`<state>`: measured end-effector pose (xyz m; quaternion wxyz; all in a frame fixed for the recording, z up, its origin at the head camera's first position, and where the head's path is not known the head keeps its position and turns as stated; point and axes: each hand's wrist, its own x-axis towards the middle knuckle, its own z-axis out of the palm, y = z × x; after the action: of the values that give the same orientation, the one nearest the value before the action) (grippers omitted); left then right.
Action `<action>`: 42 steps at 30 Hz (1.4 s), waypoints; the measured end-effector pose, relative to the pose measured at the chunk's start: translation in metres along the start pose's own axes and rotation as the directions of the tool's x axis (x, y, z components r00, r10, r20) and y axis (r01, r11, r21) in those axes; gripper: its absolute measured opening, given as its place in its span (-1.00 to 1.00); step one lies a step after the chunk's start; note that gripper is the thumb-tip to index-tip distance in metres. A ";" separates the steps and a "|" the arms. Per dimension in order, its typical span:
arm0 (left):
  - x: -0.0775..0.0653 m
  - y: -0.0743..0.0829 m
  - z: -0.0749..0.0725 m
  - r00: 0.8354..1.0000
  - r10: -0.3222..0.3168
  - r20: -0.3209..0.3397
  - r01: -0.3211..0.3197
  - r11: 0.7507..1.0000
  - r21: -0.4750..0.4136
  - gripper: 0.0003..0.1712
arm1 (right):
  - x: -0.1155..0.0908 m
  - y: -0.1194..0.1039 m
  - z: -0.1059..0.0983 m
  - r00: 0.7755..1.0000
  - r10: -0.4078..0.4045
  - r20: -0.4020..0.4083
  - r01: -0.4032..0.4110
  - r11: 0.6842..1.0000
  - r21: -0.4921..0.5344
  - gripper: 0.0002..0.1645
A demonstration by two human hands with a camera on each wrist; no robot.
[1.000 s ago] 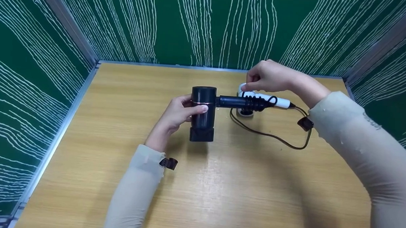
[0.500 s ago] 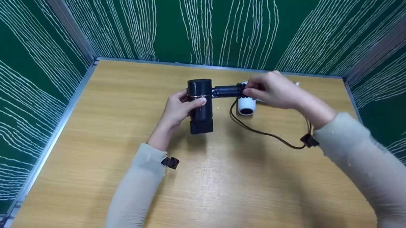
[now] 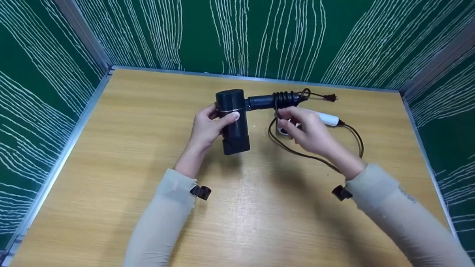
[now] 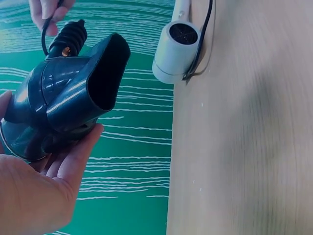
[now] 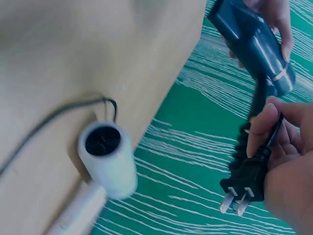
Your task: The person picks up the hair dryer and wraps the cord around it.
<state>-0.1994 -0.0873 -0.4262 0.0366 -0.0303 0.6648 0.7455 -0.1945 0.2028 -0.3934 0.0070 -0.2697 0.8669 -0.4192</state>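
My left hand grips a black hair dryer round its barrel, thumb across the front, above the table. Its flat nozzle faces the left wrist camera. Black cord is wound in several turns round the handle, which points right and slightly away. Just on the near side of the handle, my right hand pinches a length of this cord between thumb and fingertips. The two-pin plug hangs beside that hand in the right wrist view.
A white hair dryer lies on the wooden table behind my right hand, which partly hides it. Its dark cord loops over the tabletop. Green panels with white lines enclose the back and sides.
My right hand has passed over the handle to its near side with the pinched cord. The black hair dryer has shifted slightly left and away, its handle tilting. The plug now shows at right.
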 end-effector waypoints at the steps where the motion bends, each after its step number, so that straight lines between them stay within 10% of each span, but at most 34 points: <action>1: 0.000 0.000 0.000 1.000 -0.003 -0.002 0.003 1.000 -0.005 -0.42 | -0.002 0.003 0.004 1.000 0.002 -0.011 -0.002 1.000 0.026 -0.71; 22: -0.005 0.004 0.001 0.997 -0.034 0.071 0.043 0.991 -0.128 -0.44 | -0.010 0.031 0.040 0.990 0.144 -0.003 -0.127 0.883 0.451 -0.60; 36: -0.010 0.010 0.000 0.990 -0.003 0.143 0.025 0.988 -0.153 -0.41 | -0.006 0.047 0.040 0.982 0.190 -0.006 -0.161 0.848 0.505 -0.64; 42: -0.011 0.011 -0.005 0.981 0.013 0.194 0.013 0.991 -0.130 -0.38 | -0.003 0.056 0.032 0.983 0.179 0.047 -0.172 0.783 0.597 -0.74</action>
<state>-0.1891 -0.0931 -0.4151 0.0993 0.0401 0.6076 0.7870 -0.2102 0.2090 -0.4560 0.1253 -0.1693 0.7113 -0.6706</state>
